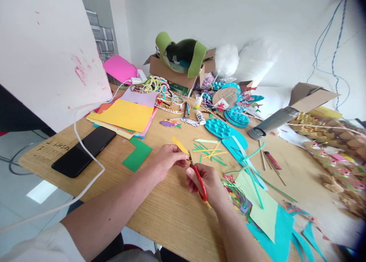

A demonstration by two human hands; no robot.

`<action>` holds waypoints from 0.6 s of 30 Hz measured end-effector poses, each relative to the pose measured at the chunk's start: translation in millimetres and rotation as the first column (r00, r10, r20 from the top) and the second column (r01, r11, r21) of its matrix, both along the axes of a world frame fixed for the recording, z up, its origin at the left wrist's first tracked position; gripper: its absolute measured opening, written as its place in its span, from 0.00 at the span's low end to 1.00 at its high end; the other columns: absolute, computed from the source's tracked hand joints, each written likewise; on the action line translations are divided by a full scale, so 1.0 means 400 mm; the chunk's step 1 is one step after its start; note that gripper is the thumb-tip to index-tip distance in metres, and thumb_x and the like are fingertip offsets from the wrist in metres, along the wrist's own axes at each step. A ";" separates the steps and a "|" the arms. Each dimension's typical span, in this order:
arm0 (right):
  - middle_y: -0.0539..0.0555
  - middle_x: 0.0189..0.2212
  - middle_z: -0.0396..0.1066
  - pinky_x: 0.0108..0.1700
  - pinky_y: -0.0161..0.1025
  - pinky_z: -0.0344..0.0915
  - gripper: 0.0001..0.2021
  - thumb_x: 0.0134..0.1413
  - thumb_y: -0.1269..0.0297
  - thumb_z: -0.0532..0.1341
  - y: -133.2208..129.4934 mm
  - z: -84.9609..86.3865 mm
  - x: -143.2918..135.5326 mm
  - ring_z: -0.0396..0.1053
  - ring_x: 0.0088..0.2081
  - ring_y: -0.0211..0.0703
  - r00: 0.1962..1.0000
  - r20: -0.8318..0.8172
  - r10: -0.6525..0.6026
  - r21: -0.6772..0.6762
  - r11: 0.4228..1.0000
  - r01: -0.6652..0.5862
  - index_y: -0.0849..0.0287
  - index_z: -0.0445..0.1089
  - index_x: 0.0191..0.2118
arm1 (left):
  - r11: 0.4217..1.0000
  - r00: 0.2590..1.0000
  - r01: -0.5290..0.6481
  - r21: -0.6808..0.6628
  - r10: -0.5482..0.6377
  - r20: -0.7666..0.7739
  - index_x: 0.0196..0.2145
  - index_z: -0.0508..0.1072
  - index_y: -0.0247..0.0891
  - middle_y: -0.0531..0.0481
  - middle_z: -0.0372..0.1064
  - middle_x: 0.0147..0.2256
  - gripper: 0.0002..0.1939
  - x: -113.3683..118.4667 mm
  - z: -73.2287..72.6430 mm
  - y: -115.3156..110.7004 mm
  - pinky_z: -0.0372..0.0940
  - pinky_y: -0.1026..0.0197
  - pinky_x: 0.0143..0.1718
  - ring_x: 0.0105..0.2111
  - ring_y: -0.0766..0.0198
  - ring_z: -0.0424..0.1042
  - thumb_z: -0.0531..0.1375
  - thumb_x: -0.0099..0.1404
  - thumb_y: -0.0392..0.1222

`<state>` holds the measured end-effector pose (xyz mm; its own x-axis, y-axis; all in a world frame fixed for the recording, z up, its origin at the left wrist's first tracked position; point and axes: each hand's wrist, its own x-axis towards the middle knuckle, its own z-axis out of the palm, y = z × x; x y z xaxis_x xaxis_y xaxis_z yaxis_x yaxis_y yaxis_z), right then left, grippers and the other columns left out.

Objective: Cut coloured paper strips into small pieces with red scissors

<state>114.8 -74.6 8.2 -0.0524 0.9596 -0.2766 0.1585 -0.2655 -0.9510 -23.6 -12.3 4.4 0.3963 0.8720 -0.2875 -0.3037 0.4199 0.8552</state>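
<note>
White sleeve (48, 243) is lying nearest; left hand (168, 159) is pinching yellow paper strip (178, 144) over wooden desk (160, 212), fingertips together; right hand (207, 178) is curling round red-handled scissors (198, 174), blades sitting at strip's near end.

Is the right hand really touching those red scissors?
Touching. The head view shows the right hand closed around the red scissors at the handle end, with no gap between them.
</note>
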 end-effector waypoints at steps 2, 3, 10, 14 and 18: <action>0.49 0.15 0.68 0.16 0.29 0.59 0.24 0.40 0.42 0.67 0.000 -0.001 0.001 0.64 0.14 0.34 1.000 0.001 -0.002 -0.004 1.000 0.002 0.60 0.64 0.22 | 1.000 1.000 0.004 0.002 -0.004 0.000 0.24 0.73 0.31 0.51 0.68 0.23 0.07 -0.001 0.000 0.000 0.63 0.63 0.29 0.24 0.69 0.67 0.65 0.45 0.36; 0.49 0.15 0.68 0.16 0.29 0.59 0.24 0.40 0.42 0.67 0.000 -0.001 0.001 0.64 0.14 0.34 1.000 0.000 -0.002 -0.004 1.000 0.002 0.61 0.64 0.22 | 1.000 1.000 0.007 0.004 -0.007 0.002 0.24 0.72 0.31 0.51 0.68 0.23 0.07 -0.002 0.001 0.001 0.63 0.63 0.29 0.24 0.69 0.66 0.65 0.45 0.37; 0.49 0.15 0.68 0.16 0.29 0.59 0.23 0.41 0.43 0.67 0.001 -0.005 0.004 0.64 0.14 0.34 1.000 0.005 -0.005 0.007 1.000 0.005 0.61 0.64 0.23 | 0.998 0.998 0.048 0.035 -0.047 -0.034 0.21 0.70 0.32 0.52 0.67 0.21 0.08 -0.003 0.003 0.001 0.62 0.63 0.29 0.23 0.70 0.66 0.65 0.46 0.39; 0.49 0.15 0.68 0.16 0.29 0.59 0.24 0.40 0.43 0.67 0.001 -0.003 0.003 0.64 0.15 0.34 1.000 0.008 0.003 0.002 1.000 -0.003 0.61 0.63 0.22 | 0.998 0.999 0.025 0.060 -0.022 -0.040 0.23 0.71 0.31 0.51 0.68 0.22 0.08 -0.002 0.000 0.003 0.62 0.63 0.30 0.23 0.70 0.65 0.65 0.46 0.39; 0.50 0.15 0.68 0.16 0.29 0.59 0.24 0.40 0.42 0.67 0.000 -0.001 0.002 0.65 0.15 0.34 1.000 0.008 0.003 0.006 1.000 -0.003 0.61 0.64 0.22 | 0.996 0.997 0.030 0.083 -0.025 -0.067 0.23 0.72 0.31 0.51 0.67 0.23 0.08 -0.003 -0.003 0.005 0.62 0.62 0.30 0.23 0.69 0.65 0.64 0.46 0.39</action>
